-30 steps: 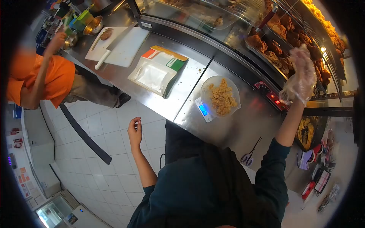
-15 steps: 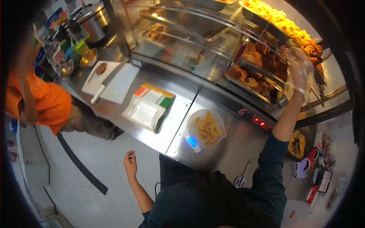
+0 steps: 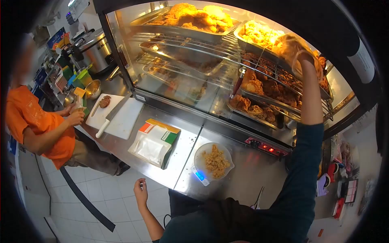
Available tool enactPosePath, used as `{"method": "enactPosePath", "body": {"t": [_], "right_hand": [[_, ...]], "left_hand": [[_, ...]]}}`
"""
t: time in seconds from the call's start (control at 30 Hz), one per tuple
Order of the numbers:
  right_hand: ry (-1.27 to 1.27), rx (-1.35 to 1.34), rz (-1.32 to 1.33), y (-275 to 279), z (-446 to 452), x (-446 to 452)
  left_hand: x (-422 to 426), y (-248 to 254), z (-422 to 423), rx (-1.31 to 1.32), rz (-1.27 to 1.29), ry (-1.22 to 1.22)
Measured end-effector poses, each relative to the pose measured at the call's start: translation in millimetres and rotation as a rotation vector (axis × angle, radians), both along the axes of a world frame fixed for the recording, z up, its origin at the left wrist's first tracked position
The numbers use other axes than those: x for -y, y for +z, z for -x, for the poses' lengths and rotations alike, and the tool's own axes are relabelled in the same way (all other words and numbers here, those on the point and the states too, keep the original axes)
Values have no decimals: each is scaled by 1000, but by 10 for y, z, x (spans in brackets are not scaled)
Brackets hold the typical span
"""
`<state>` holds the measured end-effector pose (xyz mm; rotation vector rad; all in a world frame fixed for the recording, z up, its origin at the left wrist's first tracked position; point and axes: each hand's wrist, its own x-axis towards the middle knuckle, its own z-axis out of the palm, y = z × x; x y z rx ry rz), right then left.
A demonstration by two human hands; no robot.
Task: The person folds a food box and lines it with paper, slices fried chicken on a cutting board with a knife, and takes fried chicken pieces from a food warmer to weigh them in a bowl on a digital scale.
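Observation:
My right hand (image 3: pixel 298 52), in a clear plastic glove, reaches into the heated display case over the upper right tray (image 3: pixel 253 45) of golden fried pieces (image 3: pixel 261 34). Glare and the glove hide its fingertips, so I cannot see whether they grip anything. My left hand (image 3: pixel 140 192) hangs beside the counter edge above the floor, loosely open and apparently with nothing in it. A round dish on the counter holds small fried pieces (image 3: pixel 216 162). A digital scale (image 3: pixel 200 176) with a lit blue display shows at the dish's edge.
A printed foil pouch (image 3: pixel 154 143) stands on the counter. Farther left, a knife (image 3: pixel 111 117) lies on a white cutting board (image 3: pixel 125 121) with a brown piece. A co-worker in an orange shirt (image 3: pixel 48 125) handles a small packet. Wire racks (image 3: pixel 194 42) and trays fill the case.
My right hand has moved farther into the case, over the top tray's pieces. The view has shifted. The co-worker's hands have come into view with a packet; my left hand still hangs low.

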<state>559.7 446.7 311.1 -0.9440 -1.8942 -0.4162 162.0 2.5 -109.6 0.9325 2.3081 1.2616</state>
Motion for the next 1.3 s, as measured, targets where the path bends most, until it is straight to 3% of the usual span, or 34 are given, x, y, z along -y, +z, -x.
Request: {"method": "enactPosePath", "body": {"t": [0.17, 0.53, 1.07, 1.3], "right_hand": [[-130, 0, -202, 106, -206, -221], [-141, 121, -6, 44, -381, -149], [-147, 187, -3, -7, -398, -132], [-133, 177, -17, -24, -462, -179]], "left_hand": [[-44, 56, -20, 40, 19, -1], [80, -42, -7, 44, 42, -3], [126, -5, -106, 98, 61, -73], [198, -112, -98, 0, 35, -108]]}}
